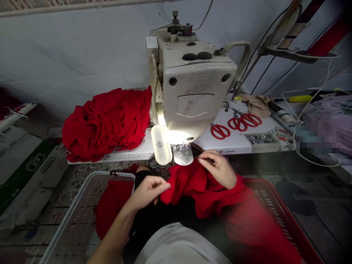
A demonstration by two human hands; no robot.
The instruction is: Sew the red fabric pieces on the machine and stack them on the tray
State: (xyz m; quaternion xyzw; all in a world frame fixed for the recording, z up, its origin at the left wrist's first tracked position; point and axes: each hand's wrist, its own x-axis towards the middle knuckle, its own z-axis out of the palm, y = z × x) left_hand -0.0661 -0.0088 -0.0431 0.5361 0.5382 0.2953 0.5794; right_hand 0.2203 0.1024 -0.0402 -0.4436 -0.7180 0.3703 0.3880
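Observation:
Red fabric (189, 183) lies bunched over my lap, just below the sewing machine (196, 84). My left hand (150, 190) pinches its left edge between thumb and fingers. On the right, my right hand (220, 169) has thumb and forefinger pressed together at the fabric's upper edge, close to the metal plate (183, 154) under the machine head. More of the cloth drapes over the right wrist and trails, blurred, to the lower right. A lit lamp (161, 145) hangs beside the needle area, which is mostly hidden in glare.
A heap of red fabric (107, 123) sits on the table's left. Red-handled scissors (220, 131) lie right of the machine, near a small parts tray (261, 139). A white basket (68, 216) stands at lower left, a red basket (286, 216) at lower right. Thread cones (330, 38) stand upper right.

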